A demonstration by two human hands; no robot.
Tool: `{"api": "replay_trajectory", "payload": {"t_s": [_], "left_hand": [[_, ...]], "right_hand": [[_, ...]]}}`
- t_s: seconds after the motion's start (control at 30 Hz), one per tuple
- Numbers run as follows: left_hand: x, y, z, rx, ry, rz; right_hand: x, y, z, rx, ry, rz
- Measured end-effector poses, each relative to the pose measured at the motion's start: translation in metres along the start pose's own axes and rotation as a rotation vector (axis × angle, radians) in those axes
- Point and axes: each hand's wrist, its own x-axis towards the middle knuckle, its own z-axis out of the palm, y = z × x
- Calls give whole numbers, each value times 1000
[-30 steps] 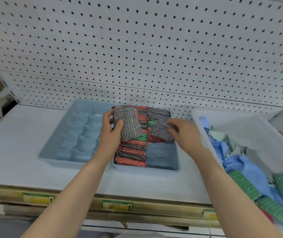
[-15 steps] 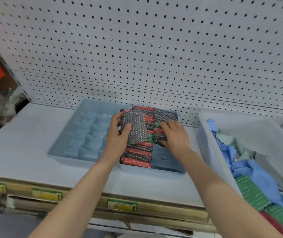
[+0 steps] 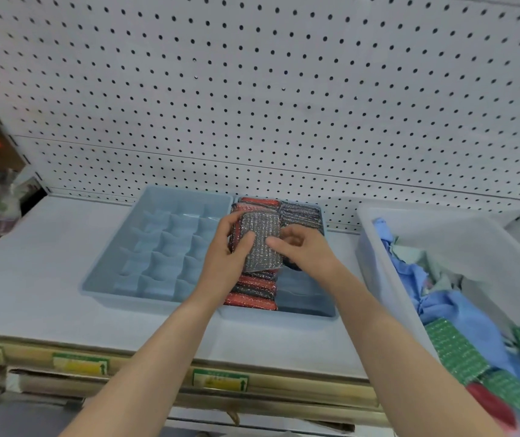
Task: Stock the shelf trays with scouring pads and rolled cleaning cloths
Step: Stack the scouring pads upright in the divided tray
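Note:
My left hand [image 3: 224,261] grips a silver scouring pad [image 3: 260,244] upright above the right blue tray [image 3: 310,305]. My right hand [image 3: 304,249] reaches across from the right, fingers curled, its thumb touching the pad's right side. Below them a row of red, dark and silver scouring pads [image 3: 254,293] stands on edge in the tray's left column. More silver pads [image 3: 299,214] fill the back of its right column. The front of that column holds nothing.
A blue divided tray [image 3: 158,247] with empty compartments sits to the left on the white shelf [image 3: 31,263]. A white bin [image 3: 378,253] at the right holds blue cloths [image 3: 460,313] and green scouring pads [image 3: 454,351]. Pegboard [image 3: 252,89] backs the shelf.
My right hand let go of its silver pad in the right column and came across to the pad in my left hand. The view shifted slightly left.

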Motion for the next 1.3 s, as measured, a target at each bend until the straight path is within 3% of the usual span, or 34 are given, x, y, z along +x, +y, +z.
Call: {"api": "replay_trajectory", "payload": {"t_s": [0.1,0.2,0.3,0.37,0.47,0.6,0.83,0.9,1.0,1.17,1.23,1.3], "left_hand": [[1,1,2,0,-13,1],[2,-1,-2,33,-8,29],[2,-3,-5,45,41,20],[2,-5,-6,39,67,23],[2,-8,-6,21,91,28],[-2,-7,-5,7,92,9],[-4,-6,-7,22,49,12],[-4,-8,-5,8,18,21],[-5,-10,-1,-10,-52,14],[-4,-9,2,-28,-50,38],[-2,-9,-4,-47,-14,27],[-2,-9,-9,-56,25,17]], "right_hand": [[-4,1,-10,221,9,38],[-4,7,-29,221,83,28],[-6,17,-51,-210,320,-90],[-10,22,-56,-578,374,-180],[-7,32,-42,-858,372,-285],[2,57,-6,-1087,206,-261],[6,53,-9,-913,275,-246],[-2,38,-5,-666,327,-244],[-9,14,3,-174,190,-123],[-14,12,-4,205,93,-16],[-16,16,-18,168,179,-15],[-18,24,-36,-189,271,-58]]}}
